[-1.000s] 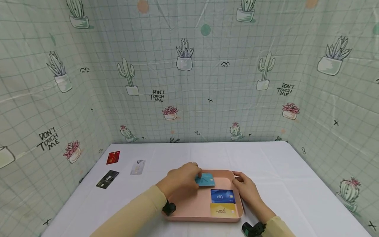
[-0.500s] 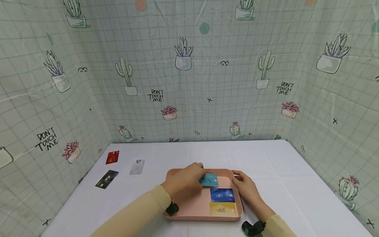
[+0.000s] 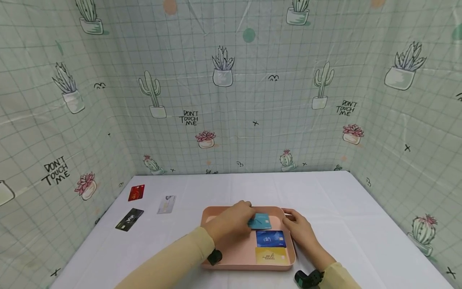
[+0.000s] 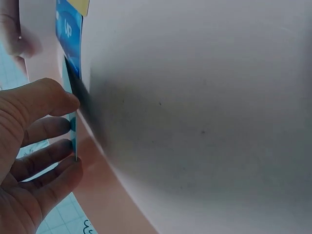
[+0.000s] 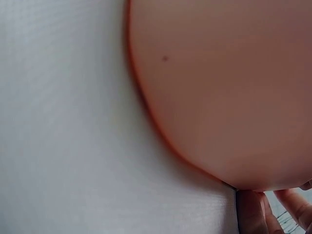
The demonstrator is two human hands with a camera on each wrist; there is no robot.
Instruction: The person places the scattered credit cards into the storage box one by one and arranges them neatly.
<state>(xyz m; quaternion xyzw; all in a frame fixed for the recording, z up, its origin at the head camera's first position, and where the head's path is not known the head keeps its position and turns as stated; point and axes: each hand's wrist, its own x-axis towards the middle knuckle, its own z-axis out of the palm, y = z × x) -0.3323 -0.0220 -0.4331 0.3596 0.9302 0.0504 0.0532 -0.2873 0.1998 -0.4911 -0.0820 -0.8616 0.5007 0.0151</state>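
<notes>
In the head view my left hand [image 3: 231,220] pinches a teal card [image 3: 261,221] at its left end, over the far right part of a pink tray [image 3: 249,267]. The left wrist view shows the teal card [image 4: 67,75] nearly edge-on, tilted, between thumb and fingers. Just nearer than it lies a blue VIP card [image 3: 270,239], with a yellow card [image 3: 271,255] below that, both flat in the tray. My right hand [image 3: 303,232] holds the tray's far right corner. In the right wrist view its thumb [image 5: 252,210] presses the outer wall; the fingers are partly hidden.
Left of the tray, a red card [image 3: 136,192], a black VIP card [image 3: 129,219] and a pale silver card [image 3: 166,204] lie on the white tabletop [image 3: 346,224]. A cactus-print cloth [image 3: 245,100] encloses the back and sides.
My left hand has slid the teal card rightward along the tray's far side, closer to the right hand. The right hand and tray have stayed in place.
</notes>
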